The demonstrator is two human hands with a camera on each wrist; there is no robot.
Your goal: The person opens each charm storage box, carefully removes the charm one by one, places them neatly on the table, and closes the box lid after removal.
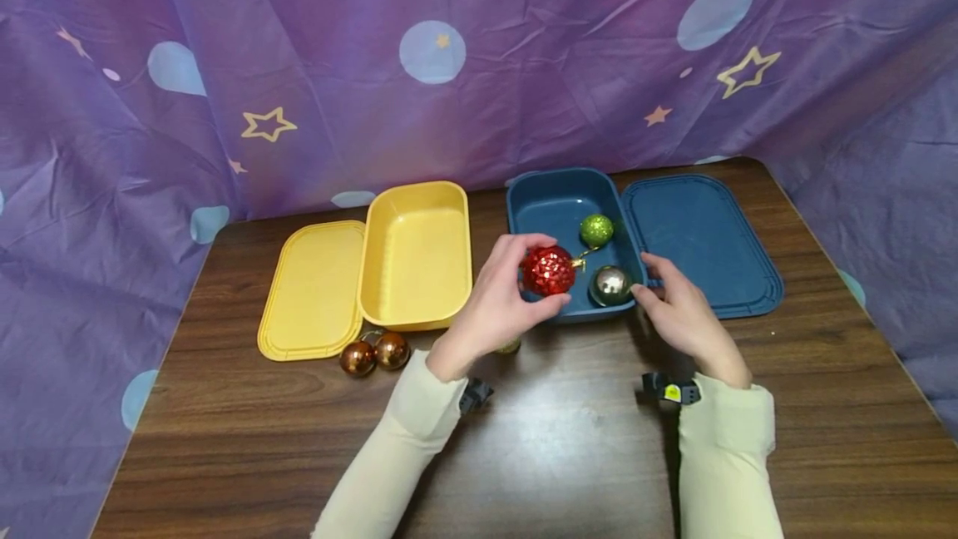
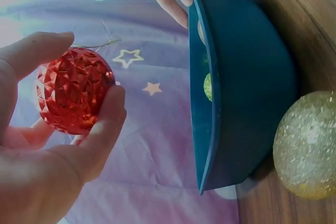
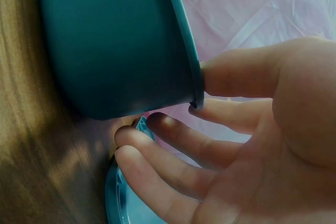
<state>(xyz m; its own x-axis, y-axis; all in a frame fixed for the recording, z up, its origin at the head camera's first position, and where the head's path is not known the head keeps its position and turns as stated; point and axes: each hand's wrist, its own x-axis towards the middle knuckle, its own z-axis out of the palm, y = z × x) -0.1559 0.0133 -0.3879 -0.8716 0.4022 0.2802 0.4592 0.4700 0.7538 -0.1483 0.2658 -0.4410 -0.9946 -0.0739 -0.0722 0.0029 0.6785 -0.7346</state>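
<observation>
In my left hand [image 1: 490, 294] I hold a red faceted Christmas bauble [image 1: 549, 271] between thumb and fingers, above the blue container [image 1: 546, 215]. A gold cap and hanging loop point off its right side. My right hand [image 1: 687, 312] pinches the container's near right corner; in the right wrist view, the thumb [image 3: 236, 74] lies on the rim and the forefinger just beneath it. Inside the blue container sit a green glittery bauble [image 1: 596, 230] and a shiny silver bauble [image 1: 609, 286]. A gold glitter bauble [image 2: 307, 145] rests on the table, mostly hidden by my left wrist in the head view.
Left of the blue container stands a yellow container [image 1: 415, 264], with a yellow lid [image 1: 313, 289] beside it. Two copper baubles [image 1: 358, 358] lie before them. A blue lid [image 1: 703, 244] lies at the right. Behind the wooden table [image 1: 569, 456] hangs a purple cloth [image 1: 524, 81].
</observation>
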